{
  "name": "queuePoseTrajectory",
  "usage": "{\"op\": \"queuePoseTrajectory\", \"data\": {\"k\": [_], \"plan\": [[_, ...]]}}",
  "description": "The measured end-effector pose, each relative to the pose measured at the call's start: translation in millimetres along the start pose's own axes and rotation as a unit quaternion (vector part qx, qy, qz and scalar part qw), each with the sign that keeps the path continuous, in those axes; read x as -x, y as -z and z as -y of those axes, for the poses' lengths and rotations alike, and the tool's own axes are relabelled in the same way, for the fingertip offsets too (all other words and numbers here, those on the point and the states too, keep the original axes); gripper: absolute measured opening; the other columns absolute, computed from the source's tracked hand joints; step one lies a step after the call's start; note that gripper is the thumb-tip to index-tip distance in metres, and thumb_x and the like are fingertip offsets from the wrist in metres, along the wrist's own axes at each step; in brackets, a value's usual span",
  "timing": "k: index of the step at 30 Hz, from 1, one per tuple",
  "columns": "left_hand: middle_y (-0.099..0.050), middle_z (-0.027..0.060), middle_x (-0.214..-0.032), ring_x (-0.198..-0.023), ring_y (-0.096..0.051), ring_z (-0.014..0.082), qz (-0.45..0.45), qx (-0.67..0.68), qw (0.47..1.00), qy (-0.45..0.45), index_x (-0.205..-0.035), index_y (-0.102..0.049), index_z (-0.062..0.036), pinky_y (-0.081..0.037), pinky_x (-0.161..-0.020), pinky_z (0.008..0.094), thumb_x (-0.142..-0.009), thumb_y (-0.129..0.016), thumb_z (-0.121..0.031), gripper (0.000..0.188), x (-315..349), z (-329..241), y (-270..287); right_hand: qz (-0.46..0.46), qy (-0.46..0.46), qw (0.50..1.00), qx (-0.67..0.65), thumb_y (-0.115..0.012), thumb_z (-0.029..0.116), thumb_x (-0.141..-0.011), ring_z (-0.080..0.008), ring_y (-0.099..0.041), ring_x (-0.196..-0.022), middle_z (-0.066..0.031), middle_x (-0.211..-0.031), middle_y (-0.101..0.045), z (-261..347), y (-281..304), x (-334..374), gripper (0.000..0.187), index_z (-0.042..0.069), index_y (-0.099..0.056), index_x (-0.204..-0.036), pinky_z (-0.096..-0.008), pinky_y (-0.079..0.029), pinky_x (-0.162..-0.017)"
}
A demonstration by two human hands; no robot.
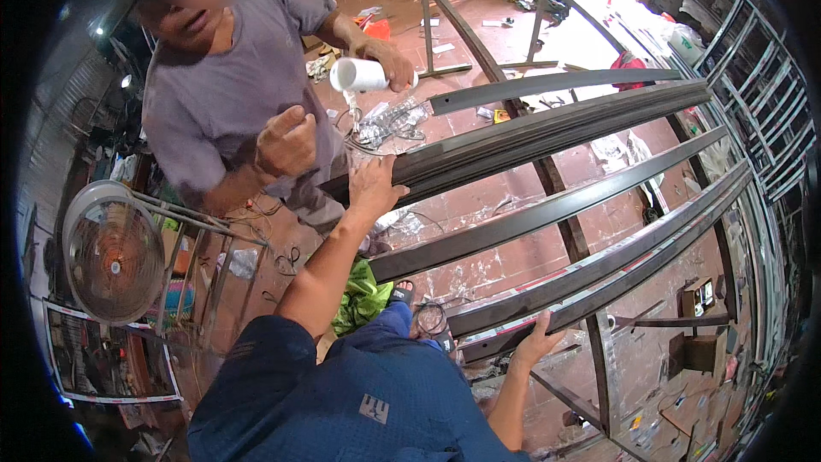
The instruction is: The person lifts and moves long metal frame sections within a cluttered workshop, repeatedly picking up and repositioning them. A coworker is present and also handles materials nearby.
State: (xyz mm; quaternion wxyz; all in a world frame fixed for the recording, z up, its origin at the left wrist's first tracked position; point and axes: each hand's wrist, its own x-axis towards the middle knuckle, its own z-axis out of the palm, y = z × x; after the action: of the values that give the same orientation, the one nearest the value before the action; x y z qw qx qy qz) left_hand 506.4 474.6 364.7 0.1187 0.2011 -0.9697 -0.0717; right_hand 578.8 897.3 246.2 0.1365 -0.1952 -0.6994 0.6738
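Several long dark metal bars lie side by side across a metal stand. My left hand [374, 186] rests over the left end of a stack of dark bars [547, 144], its thumb apart and its fingers reaching over the far side. Nearer to me, my right hand [536, 340] is closed around the edge of the nearest metal bar [599, 301], with the fingers partly hidden beneath. A single bar [547, 212] lies between that pair and the stack, and a shorter bar [556, 85] lies beyond the stack.
A co-worker [231, 77] stands at the far left, holding a white cup-like container [359, 75] tilted over the floor. A round fan [115, 261] stands at left. Metal frames [761, 85] lean at right. Stand legs [603, 368], plastic scraps and cables cover parts of the tiled floor.
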Motion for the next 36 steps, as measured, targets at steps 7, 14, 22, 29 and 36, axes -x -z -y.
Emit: {"op": "queuePoseTrajectory", "data": {"k": [7,14,22,29,36], "plan": [[-0.068,0.0158,-0.126,-0.123,-0.060,0.0370,0.000,0.016,1.000,0.010,-0.140,-0.057,-0.0099,-0.042,-0.106,0.0529,-0.079,-0.089,-0.036,0.074,-1,2,-4,-0.001,0.012,1.000,0.004,-0.070,0.033,-0.102,-0.0360,-0.053,-0.130,-0.0277,-0.146,-0.051,-3,-2,-4,0.074,-0.012,-0.037,-0.152,-0.0452,-0.040,-0.113],[-0.065,0.0159,-0.131,-0.128,-0.057,0.0368,0.026,0.027,0.999,0.030,-0.146,-0.054,-0.0126,-0.040,-0.110,0.0512,-0.081,-0.088,-0.035,0.076,0,-5,-2,-0.003,0.042,0.999,0.027,-0.070,0.032,-0.102,-0.0373,-0.053,-0.129,-0.0286,-0.145,-0.051,-18,3,-12,0.075,-0.013,-0.036,-0.151,-0.0453,-0.039,-0.114],[-0.064,0.0145,-0.133,-0.129,-0.055,0.0361,0.013,0.017,0.999,0.039,-0.147,-0.053,-0.0117,-0.039,-0.110,0.0496,-0.081,-0.087,-0.036,0.078,4,-4,-4,0.000,0.010,1.000,-0.004,-0.071,0.034,-0.102,-0.0374,-0.056,-0.124,-0.0290,-0.141,-0.053,2,-2,-3,0.072,-0.014,-0.040,-0.146,-0.0456,-0.043,-0.110],[-0.063,0.0152,-0.136,-0.131,-0.055,0.0369,-0.006,0.019,0.999,0.034,-0.148,-0.052,-0.0120,-0.038,-0.112,0.0502,-0.081,-0.087,-0.037,0.080,3,-4,-10,-0.006,0.040,0.999,0.003,-0.071,0.035,-0.102,-0.0387,-0.055,-0.127,-0.0307,-0.143,-0.053,-11,2,-7,0.075,-0.015,-0.038,-0.148,-0.0465,-0.042,-0.112],[-0.064,0.0162,-0.134,-0.129,-0.055,0.0391,-0.033,0.026,0.999,0.015,-0.147,-0.053,-0.0145,-0.039,-0.112,0.0530,-0.079,-0.088,-0.034,0.079,1,3,-18,-0.026,0.016,0.999,0.025,-0.078,0.032,-0.096,-0.0411,-0.052,-0.129,-0.0345,-0.147,-0.046,-26,3,-12,0.088,-0.014,-0.030,-0.155,-0.0478,-0.040,-0.114]]}}
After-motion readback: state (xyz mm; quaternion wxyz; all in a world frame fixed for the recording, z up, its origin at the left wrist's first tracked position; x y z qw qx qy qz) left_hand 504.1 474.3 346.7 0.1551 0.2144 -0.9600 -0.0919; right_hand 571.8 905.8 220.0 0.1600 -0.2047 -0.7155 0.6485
